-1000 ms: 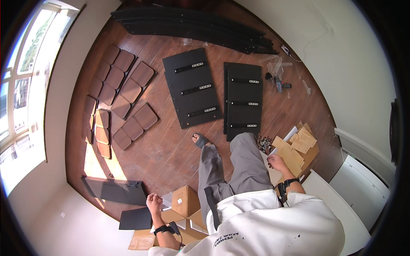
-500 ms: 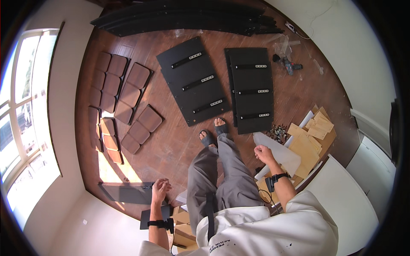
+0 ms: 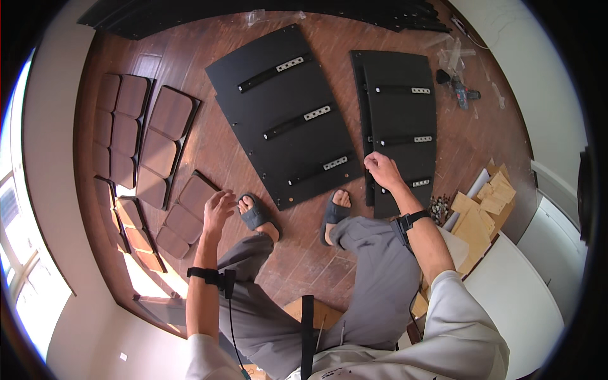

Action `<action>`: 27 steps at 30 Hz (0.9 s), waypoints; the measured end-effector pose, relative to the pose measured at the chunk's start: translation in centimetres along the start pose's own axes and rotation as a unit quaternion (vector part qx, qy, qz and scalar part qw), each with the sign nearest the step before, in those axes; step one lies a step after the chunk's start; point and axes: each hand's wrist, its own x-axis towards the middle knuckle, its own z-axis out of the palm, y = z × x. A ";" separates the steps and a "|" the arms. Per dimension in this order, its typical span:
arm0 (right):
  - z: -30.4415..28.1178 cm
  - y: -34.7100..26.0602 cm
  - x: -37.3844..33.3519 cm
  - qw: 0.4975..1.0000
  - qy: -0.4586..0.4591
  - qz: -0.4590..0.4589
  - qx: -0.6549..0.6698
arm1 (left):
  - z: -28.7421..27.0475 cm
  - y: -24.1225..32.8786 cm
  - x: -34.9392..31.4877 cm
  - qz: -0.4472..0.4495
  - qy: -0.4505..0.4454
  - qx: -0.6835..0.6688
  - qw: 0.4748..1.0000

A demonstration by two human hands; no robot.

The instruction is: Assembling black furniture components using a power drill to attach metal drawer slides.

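Note:
Two black flat panels lie on the wooden floor, each with three black rails screwed on. My right hand (image 3: 382, 170) reaches down over the right panel (image 3: 400, 120), fingers curled near its left edge; whether it touches is unclear. My left hand (image 3: 218, 210) hangs empty with fingers loosely apart, above the floor beside my left foot, near a brown cushioned panel (image 3: 195, 194). The left black panel (image 3: 285, 111) lies just in front of both sandalled feet.
Several brown cushioned panels (image 3: 161, 136) lie in rows at the left. Long black boards (image 3: 158, 19) are stacked at the far wall. A drill (image 3: 461, 92) and plastic bags lie at the far right. Cardboard pieces (image 3: 478, 212) and a pile of screws (image 3: 438, 206) sit right of me.
I have stepped forward and bent toward the black panels. My right hand moved from the cardboard pieces to the right panel; my left hand swung forward from the boxes behind me.

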 end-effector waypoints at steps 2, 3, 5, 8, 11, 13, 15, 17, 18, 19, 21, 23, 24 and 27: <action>2.4 -1.4 5.4 0.999 0.033 -0.030 -0.003 | -0.4 -2.2 7.1 -0.007 0.016 -0.023 1.000; 3.6 -1.4 8.1 0.998 0.066 -0.015 0.014 | 0.5 -2.2 10.6 -0.001 0.036 -0.033 0.999; 5.4 -1.4 13.3 0.993 0.110 -0.039 0.022 | 0.8 -2.4 16.6 0.023 0.081 -0.044 0.995; 7.8 -0.9 19.1 0.982 0.185 -0.035 0.035 | 1.1 -2.9 22.1 0.045 0.094 -0.089 0.990; 9.5 -0.8 21.4 0.969 0.243 -0.030 0.036 | 2.1 -3.6 25.2 0.074 0.088 -0.150 0.982; 10.6 -2.1 21.3 0.971 0.237 -0.002 0.042 | 2.0 -3.6 26.0 0.078 0.142 -0.121 0.979; 11.1 -1.5 21.8 0.957 0.286 0.032 0.030 | 4.3 -3.0 26.7 0.089 0.162 -0.112 0.976; 11.1 -2.4 22.0 0.958 0.273 0.070 0.060 | 4.5 -2.8 27.0 0.098 0.190 -0.098 0.972; 11.1 -2.6 22.0 0.956 0.279 0.068 0.065 | 4.4 -2.7 27.0 0.098 0.209 -0.081 0.970; 11.1 -2.7 22.3 0.960 0.269 0.062 0.054 | 4.3 -2.7 27.2 0.099 0.227 -0.065 0.967; 10.8 -2.6 22.5 0.962 0.264 0.053 0.045 | 4.3 -3.1 27.3 0.121 0.225 -0.096 0.962; 10.1 -2.5 22.1 0.969 0.222 0.078 0.069 | 5.2 -2.9 27.0 0.105 0.230 -0.100 0.962; 10.0 -0.8 23.1 0.971 0.206 0.091 0.084 | 5.3 -3.0 27.4 0.103 0.199 -0.105 0.969; 10.3 -3.3 21.8 0.965 0.211 0.106 0.114 | 3.8 -3.0 27.3 0.108 0.173 -0.129 0.970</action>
